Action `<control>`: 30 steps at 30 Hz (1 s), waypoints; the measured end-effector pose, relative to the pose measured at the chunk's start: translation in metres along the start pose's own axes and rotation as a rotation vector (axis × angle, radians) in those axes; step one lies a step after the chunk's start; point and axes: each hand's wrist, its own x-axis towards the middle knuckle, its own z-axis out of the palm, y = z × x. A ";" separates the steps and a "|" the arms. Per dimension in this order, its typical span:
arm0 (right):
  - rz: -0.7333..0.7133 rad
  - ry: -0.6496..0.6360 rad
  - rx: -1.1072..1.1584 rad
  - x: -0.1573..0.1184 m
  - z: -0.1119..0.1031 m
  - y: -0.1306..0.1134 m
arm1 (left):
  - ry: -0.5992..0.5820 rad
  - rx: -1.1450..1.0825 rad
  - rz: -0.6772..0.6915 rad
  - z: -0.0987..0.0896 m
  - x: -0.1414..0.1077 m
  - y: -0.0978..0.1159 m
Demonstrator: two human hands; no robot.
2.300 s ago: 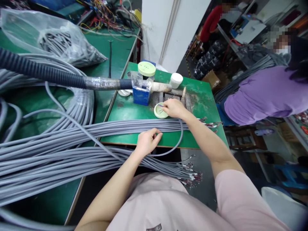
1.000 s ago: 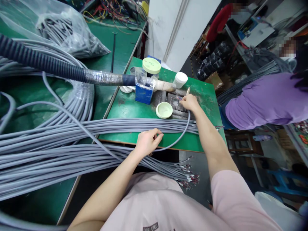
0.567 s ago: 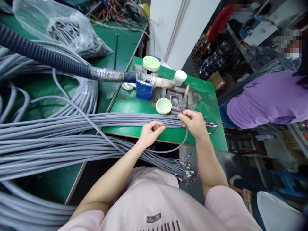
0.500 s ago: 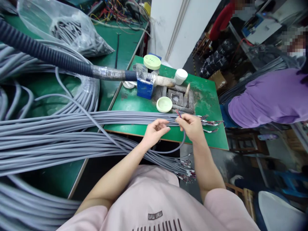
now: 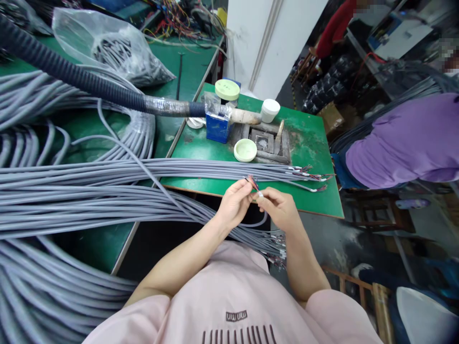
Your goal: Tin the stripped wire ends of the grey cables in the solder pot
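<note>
- L hand (image 5: 234, 205): grip nearly shut, thumb + fingers pinching red/dark wire ends (image 5: 252, 182) of one grey cable
- R hand (image 5: 279, 209): grip nearly shut, fingertips on white terminal (image 5: 260, 194) at those wire ends; looks pinched, too small to confirm
- Hands almost touching, both just in front of worktop edge, wire ends held between them, above green worktop (image 5: 311, 198)
- Grey multi-core cable bundle (image 5: 201, 169) runs across worktop, just behind hands; its terminated ends (image 5: 311, 177) fan out near R side of worktop
- 2nd grey bundle (image 5: 107, 208) runs below it past worktop edge, ends (image 5: 276, 251) hang over the gap in front of the person's pink T-shirt (image 5: 233, 306)
- Big grey cable coil (image 5: 136, 138) lies on adjacent green bench (image 5: 190, 62), L of worktop
- Clear plastic bag (image 5: 114, 52) of grey cable pieces on same bench, behind coil
- Black corrugated hose (image 5: 71, 79) crosses above coil, foil-wrapped joint (image 5: 161, 107) near blue box (image 5: 217, 128)
- On worktop, behind hands: pale green lid (image 5: 245, 150), white jar (image 5: 270, 110), 2nd pale green lid (image 5: 222, 90), metal block w/ square recess (image 5: 262, 141), wooden-handled blade (image 5: 279, 136)
- Co-worker in purple top (image 5: 401, 143) stands R of worktop, well apart, not touching anything here
</note>
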 end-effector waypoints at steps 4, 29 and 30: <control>-0.051 -0.170 -0.044 -0.015 0.000 0.003 | -0.034 -0.106 -0.161 -0.003 -0.005 -0.003; 0.078 -0.178 0.204 0.021 -0.027 -0.028 | -0.336 0.589 -0.081 -0.018 -0.020 -0.009; 0.068 -0.140 0.233 0.022 -0.024 -0.027 | -0.331 0.587 -0.070 -0.019 -0.020 -0.009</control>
